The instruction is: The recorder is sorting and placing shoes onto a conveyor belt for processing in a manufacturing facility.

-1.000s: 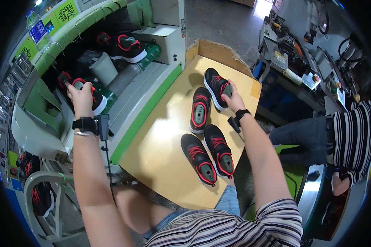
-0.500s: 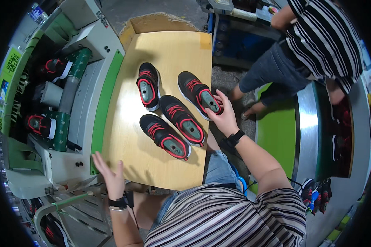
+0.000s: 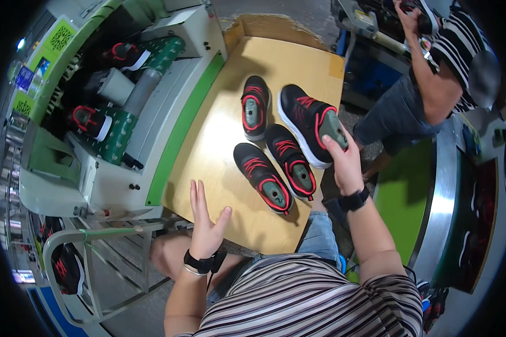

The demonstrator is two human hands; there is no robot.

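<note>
In my right hand (image 3: pixel 348 163) is a black sneaker (image 3: pixel 299 115) with red laces and a white sole, gripped by its heel with the thumb by the opening. It is tilted, showing its sole's side, and looks raised off the light wooden table (image 3: pixel 208 163). A grey-green last fills its opening. My left hand (image 3: pixel 207 229) is empty with fingers spread, by the table's near left edge. Three similar sneakers lie on the table: a far one (image 3: pixel 254 106), a middle one (image 3: pixel 287 150) and a near one (image 3: pixel 258 171), each with a grey-green last inside.
Left of the table stands a machine with a green edge strip (image 3: pixel 188 126); two sneakers (image 3: pixel 90 122) sit on its green rollers. A metal rack (image 3: pixel 104 264) is at lower left. Right is a green-topped conveyor (image 3: pixel 402 196). A co-worker (image 3: pixel 433 84) stands beyond it, holding a shoe.
My right hand has taken the sneaker by the heel, lifting and tilting it. My left hand has moved right. The whole view has swung, shifting the scene rightward. The co-worker's arm is now raised.
</note>
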